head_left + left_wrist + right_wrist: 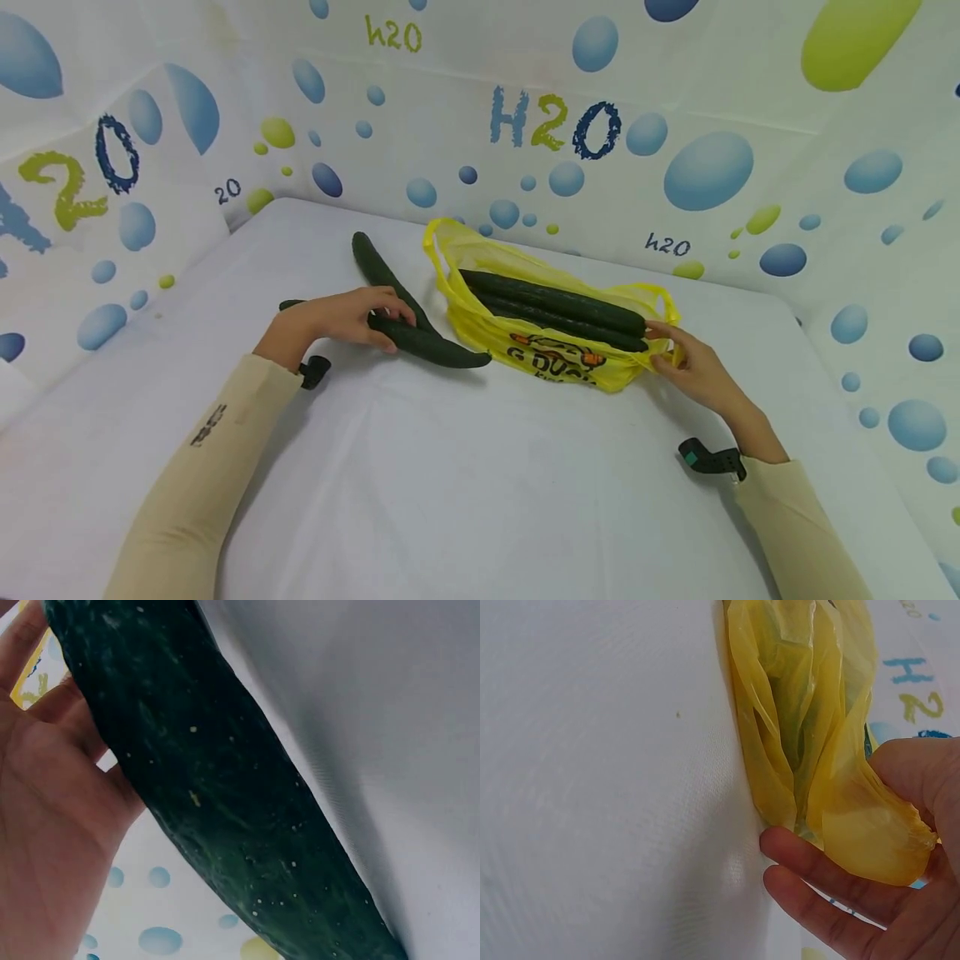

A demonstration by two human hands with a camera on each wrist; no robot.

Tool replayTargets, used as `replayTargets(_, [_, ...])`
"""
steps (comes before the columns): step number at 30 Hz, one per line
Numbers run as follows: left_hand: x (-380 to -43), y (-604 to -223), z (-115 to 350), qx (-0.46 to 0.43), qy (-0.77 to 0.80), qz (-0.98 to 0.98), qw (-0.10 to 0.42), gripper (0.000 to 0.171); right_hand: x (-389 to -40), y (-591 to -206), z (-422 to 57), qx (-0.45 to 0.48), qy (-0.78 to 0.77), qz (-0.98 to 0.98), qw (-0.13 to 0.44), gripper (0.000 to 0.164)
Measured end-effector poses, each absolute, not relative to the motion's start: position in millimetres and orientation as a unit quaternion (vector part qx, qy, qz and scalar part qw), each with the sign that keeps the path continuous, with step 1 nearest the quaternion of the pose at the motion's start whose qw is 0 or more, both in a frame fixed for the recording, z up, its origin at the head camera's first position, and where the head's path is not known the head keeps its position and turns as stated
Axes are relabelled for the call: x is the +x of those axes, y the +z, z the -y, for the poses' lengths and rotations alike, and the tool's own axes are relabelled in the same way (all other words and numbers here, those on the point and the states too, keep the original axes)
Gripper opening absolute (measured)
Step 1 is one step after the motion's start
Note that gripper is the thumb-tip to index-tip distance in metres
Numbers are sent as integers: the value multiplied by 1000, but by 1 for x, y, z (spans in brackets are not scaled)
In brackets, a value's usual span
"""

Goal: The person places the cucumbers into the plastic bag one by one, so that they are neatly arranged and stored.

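Observation:
A long dark green cucumber point(442, 348) lies slantwise on the white table, and my left hand point(348, 317) grips it around the middle. In the left wrist view this cucumber point(195, 765) fills much of the picture, its skin dotted with pale specks, beside my palm point(56, 802). Just behind it lies another cucumber point(381, 273), its near end hidden. A yellow plastic bag point(480, 321) with printed letters lies open at the right, with cucumbers point(555, 296) showing inside. My right hand point(697, 367) holds the bag's right end, thin yellow plastic point(870, 832) between thumb and fingers.
The white table point(465, 492) carries a smooth cloth. Behind it hangs a white backdrop point(450, 92) with blue and green drops and lettering. A small black wrist camera point(708, 458) is strapped at my right wrist, another camera point(315, 372) at my left.

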State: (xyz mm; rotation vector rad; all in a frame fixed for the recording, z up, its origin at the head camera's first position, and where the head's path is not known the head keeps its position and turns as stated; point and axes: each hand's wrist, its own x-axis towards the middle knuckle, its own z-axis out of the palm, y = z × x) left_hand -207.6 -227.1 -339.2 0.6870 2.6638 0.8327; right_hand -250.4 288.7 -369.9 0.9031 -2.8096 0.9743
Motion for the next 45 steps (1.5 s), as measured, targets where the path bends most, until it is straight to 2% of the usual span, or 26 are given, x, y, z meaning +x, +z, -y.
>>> replayTargets(13, [-207,-333,211,289,287,-904,128,41,-251,-370,-291,301,330,895,13,51])
replayTargets(23, [-201,-322,196,348,265,-894,96,40,-253,-371,-291,304,325,896,13,51])
replayTargets(45, [-204,-300,150,403,215,-886,76,42,-251,-373,-291,309,324,894,27,51])
